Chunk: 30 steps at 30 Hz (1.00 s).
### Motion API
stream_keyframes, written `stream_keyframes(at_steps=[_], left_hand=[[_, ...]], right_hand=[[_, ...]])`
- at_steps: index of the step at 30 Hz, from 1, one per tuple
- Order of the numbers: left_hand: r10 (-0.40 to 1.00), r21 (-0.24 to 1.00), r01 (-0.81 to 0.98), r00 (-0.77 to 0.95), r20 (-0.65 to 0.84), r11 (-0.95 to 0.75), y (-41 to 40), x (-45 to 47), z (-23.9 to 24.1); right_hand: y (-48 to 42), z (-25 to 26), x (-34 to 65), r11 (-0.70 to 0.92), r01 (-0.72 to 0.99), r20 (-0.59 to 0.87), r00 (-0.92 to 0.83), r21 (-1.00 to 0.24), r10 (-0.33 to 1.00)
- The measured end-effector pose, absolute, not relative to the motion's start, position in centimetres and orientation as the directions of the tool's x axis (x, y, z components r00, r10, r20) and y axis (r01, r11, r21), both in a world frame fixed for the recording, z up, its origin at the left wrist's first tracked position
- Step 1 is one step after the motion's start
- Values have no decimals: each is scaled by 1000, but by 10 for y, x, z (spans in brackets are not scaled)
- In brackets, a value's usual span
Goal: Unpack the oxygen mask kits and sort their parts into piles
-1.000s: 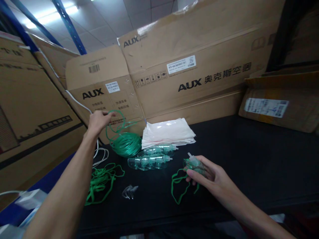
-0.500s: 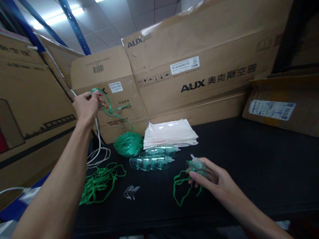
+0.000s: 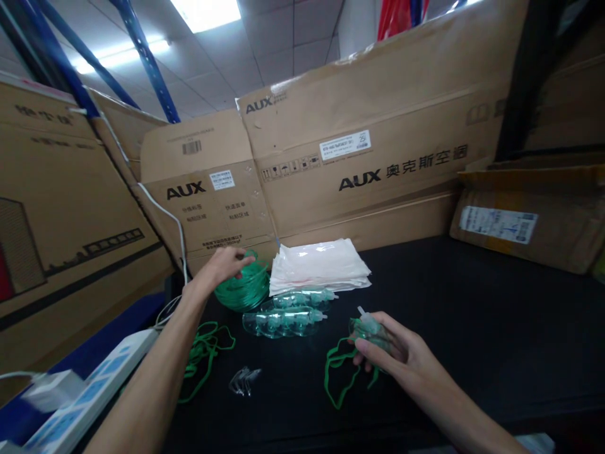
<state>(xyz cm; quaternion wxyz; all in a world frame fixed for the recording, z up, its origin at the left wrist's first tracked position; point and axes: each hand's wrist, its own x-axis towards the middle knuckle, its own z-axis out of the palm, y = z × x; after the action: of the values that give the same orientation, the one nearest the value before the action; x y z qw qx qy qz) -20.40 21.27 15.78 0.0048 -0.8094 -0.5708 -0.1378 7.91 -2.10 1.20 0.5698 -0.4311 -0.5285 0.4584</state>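
My right hand (image 3: 390, 347) is closed round a clear green oxygen mask (image 3: 369, 329) with a white connector pointing up. Its green elastic strap (image 3: 327, 372) hangs in a loop to the left. My left hand (image 3: 230, 263) is on top of a coil of green tubing (image 3: 242, 291), fingers bent on the tubing; the fingertips are partly hidden. Beside the coil lie more clear green masks (image 3: 283, 320), nested in two rows with connectors to the right. Small clear metal-looking strips (image 3: 244, 380) lie nearer me.
A stack of white plastic bags (image 3: 321, 265) sits behind the masks. Green straps (image 3: 208, 353) lie heaped beside my left forearm. A power strip (image 3: 94, 391) runs along the left edge. Cardboard boxes (image 3: 302, 208) wall the back, with another box (image 3: 529, 221) at right.
My left hand has come down and right with the tubing, from in front of the box to the coil. My right hand keeps holding the mask. The view has tilted slightly up.
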Motion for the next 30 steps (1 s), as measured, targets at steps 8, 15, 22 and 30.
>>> stream_keyframes(at_steps=[8,15,22,30], left_hand=[[951,-7,951,308,-15,-308,231,-202,127],[955,-64,954,295,9,-294,238,-202,124],[950,96,955,263,170,-282,240,-215,152],[874,313,907,108,474,-281,237,-230,190]], right_hand=[[-21,11,79,197,-69,197,4,-978,980],[-22,15,79,203,-76,203,-2,-976,979],[-22,13,79,204,-92,206,-11,-975,978],[-22,14,80,189,-93,192,-22,-978,981]])
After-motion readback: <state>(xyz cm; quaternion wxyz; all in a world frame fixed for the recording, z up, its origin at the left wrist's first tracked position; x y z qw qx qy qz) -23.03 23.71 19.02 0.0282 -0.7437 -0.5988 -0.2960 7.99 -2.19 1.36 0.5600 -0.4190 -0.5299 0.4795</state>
